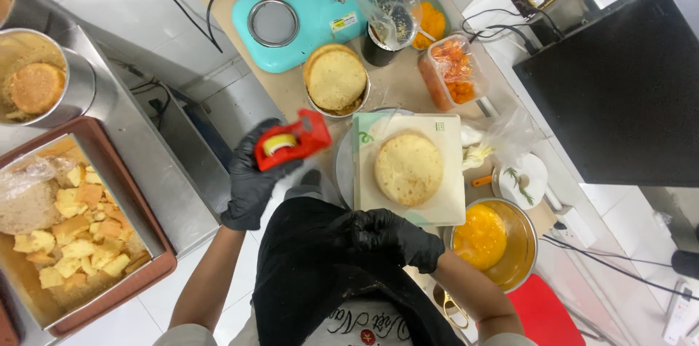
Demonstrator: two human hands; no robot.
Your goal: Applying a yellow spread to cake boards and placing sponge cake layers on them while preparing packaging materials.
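Overhead, left hand (251,179) fingers around red tape dispenser (291,141), right hand (397,238) fingers curled, beside sponge cake (408,168) on board (451,209)

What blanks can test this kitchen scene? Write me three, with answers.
1. The left hand holds a red tape ____.
2. The round cake lies on a ____ board.
3. The right hand wears a ____ glove and holds nothing.
Missing words: dispenser; square; black.
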